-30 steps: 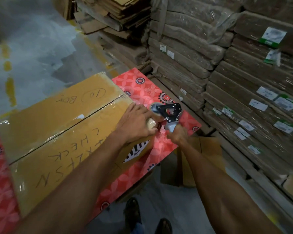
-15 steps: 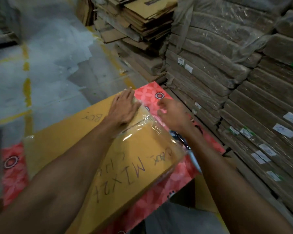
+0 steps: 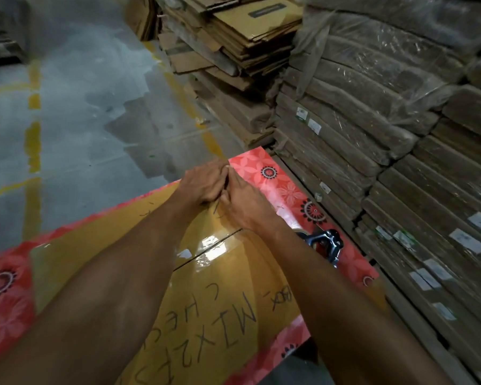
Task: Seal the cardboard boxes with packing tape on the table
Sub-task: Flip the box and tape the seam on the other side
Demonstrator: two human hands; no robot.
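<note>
A brown cardboard box [image 3: 228, 307] with black handwriting lies on the red floral table [image 3: 272, 173]. Shiny clear packing tape [image 3: 210, 250] covers its middle seam. My left hand [image 3: 203, 184] and my right hand [image 3: 246, 202] rest side by side, touching, on the box's far end. Their fingers bend down over the far edge and hold nothing. The black and metal tape dispenser [image 3: 326, 243] lies on the table just right of the box, under my right forearm.
Tall stacks of wrapped, flattened cartons [image 3: 386, 151] with white labels stand close along the table's right side. More loose flattened cardboard [image 3: 233, 45] is piled behind. Grey concrete floor [image 3: 75, 112] with yellow lines lies to the far left.
A second ago my right hand held the tape dispenser at the box's end; it now lies on the table. Both hands have slid along the box top and met at its far edge.
</note>
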